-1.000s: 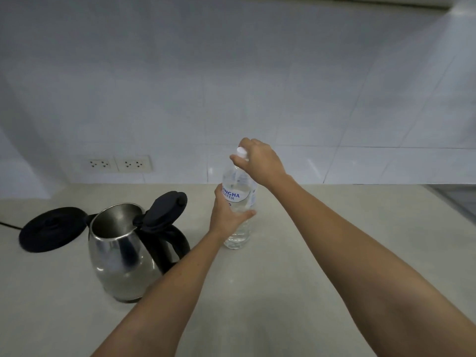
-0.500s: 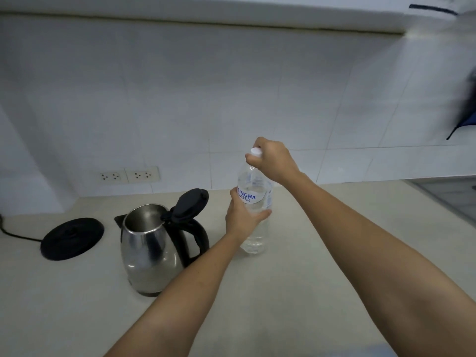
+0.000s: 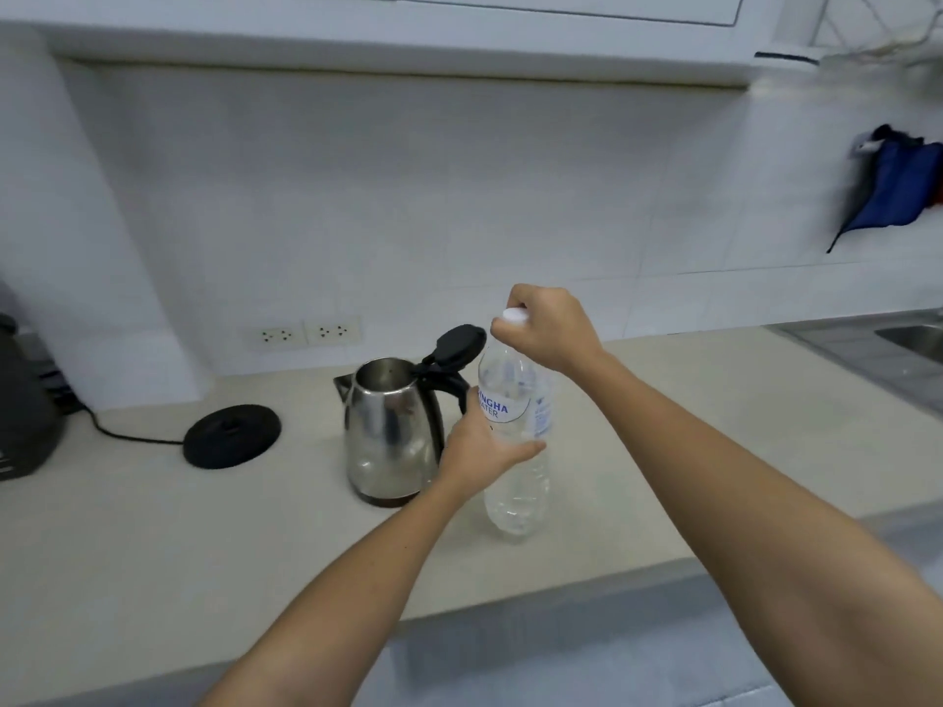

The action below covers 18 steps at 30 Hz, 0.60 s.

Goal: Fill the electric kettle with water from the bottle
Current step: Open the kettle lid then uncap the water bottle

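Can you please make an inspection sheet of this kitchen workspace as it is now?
Surface: beige countertop, dry as far as visible.
Job's things: steel electric kettle off its black base, lid open; water bottle upright, white cap on.
Clutter: dark appliance at far left.
Grippers: left hand wraps the bottle body; right hand grips the cap.
Cables: black cord runs to the base.
Surroundings: tiled wall, two sockets, blue cloth hanging, sink at right.

kettle (image 3: 390,431) mouth open, lid (image 3: 459,344) raised | bottle (image 3: 518,451) just right
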Motion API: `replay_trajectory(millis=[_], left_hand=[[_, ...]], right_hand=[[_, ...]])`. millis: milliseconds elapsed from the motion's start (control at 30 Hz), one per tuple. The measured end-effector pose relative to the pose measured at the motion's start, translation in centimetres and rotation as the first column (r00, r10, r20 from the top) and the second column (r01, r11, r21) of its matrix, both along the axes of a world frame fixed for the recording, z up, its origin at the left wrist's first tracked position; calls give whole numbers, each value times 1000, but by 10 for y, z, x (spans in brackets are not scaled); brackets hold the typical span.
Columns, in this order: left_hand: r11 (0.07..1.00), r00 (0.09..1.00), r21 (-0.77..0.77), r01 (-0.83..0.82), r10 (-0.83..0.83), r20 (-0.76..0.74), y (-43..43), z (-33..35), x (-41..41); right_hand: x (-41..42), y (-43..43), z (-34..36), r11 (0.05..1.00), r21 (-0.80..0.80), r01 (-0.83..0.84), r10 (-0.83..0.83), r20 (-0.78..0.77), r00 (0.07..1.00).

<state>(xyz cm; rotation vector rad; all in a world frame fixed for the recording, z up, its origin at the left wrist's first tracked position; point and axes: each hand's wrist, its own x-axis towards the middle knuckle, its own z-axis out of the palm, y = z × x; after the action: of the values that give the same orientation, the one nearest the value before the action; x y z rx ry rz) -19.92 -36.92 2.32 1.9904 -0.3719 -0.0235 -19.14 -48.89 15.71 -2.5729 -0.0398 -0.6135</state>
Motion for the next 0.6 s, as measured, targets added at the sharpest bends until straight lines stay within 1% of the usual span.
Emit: replay_trajectory(millis=[133, 233, 400, 500, 600], left_hand=[[1000, 1000, -24, -9, 9, -13, 60, -7, -16], [999, 999, 27, -39, 39, -7, 107, -5, -24], [977, 984, 117, -180, 179, 23, 174, -6, -38], [963, 968, 101, -250, 250, 10, 203, -9, -46], [956, 956, 33, -293, 293, -23, 221, -10, -54]], right_hand=[[-9, 54, 3, 994, -36, -107, 106, -12, 994], [-9, 96, 1, 978, -65, -197, 196, -13, 980], [-4, 161, -4, 931, -135, -341, 343, -9, 939], [-1, 193, -9, 905, -119, -408, 411, 2, 912], [3, 216, -13, 885, -122, -450, 454, 9, 891]])
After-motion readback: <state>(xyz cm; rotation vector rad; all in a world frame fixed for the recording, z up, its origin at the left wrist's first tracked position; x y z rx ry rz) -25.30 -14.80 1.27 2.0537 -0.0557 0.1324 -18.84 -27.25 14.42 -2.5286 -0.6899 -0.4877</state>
